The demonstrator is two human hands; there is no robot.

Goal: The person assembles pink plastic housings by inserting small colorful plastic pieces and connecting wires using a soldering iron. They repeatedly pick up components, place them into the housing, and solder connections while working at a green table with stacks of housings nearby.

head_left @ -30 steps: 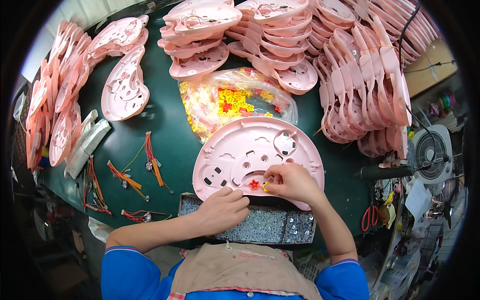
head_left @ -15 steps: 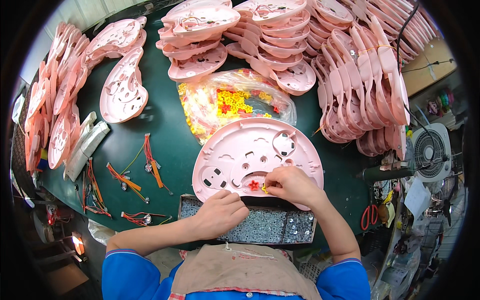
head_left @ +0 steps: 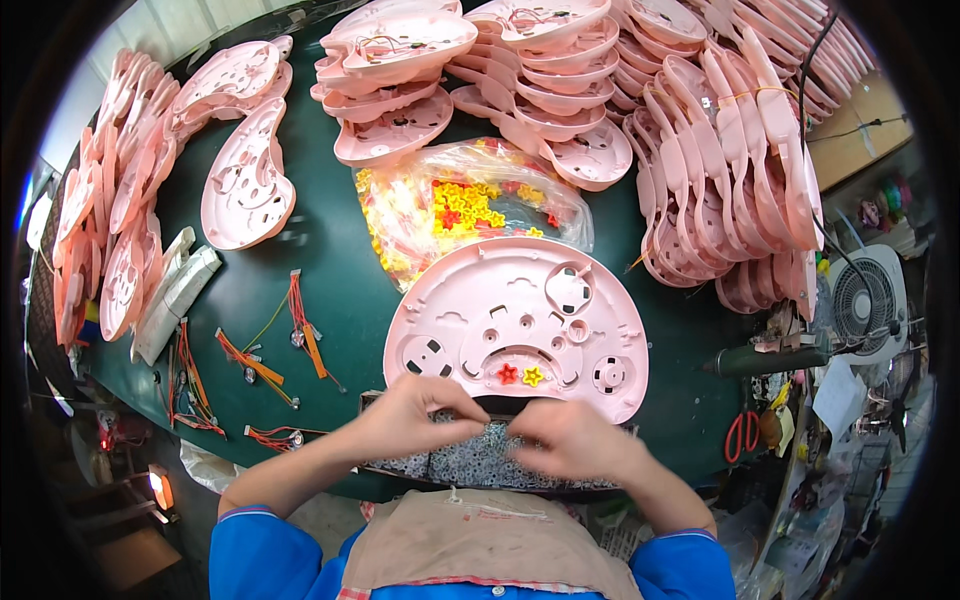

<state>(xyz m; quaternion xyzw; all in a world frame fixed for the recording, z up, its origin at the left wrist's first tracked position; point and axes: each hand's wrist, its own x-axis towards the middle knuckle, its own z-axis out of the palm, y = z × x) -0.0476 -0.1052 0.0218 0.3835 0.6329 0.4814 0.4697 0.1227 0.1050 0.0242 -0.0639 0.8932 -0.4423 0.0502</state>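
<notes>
While a bag (head_left: 410,215) borders the pink shell (head_left: 460,290), left hand (head_left: 420,412) and right hand (head_left: 567,437) partly cover metal pieces (head_left: 460,463), each grip unclear.

I face a dark green worktable (head_left: 682,348), a pale ribbed wall (head_left: 172,32) beyond its far left, grey floor (head_left: 328,503) below it.

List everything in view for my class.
Table: one, green, centre
Shell: one, pink, centre
Stacked shells: many, pink, left, back, right
Red star: one, red, in shell
Yellow star: one, yellow, in shell
Bag: one, clear, behind shell
Pieces: many, yellow and red, in bag
Wire bundles: about four, orange and red, left
Metal bits: many, silver, below shell
Scissors: one pair, red-handled, right
Fan: one, pale, right
Apron: one, brown, bottom
Left hand: one, bare, near shell
Right hand: one, bare, near shell
</notes>
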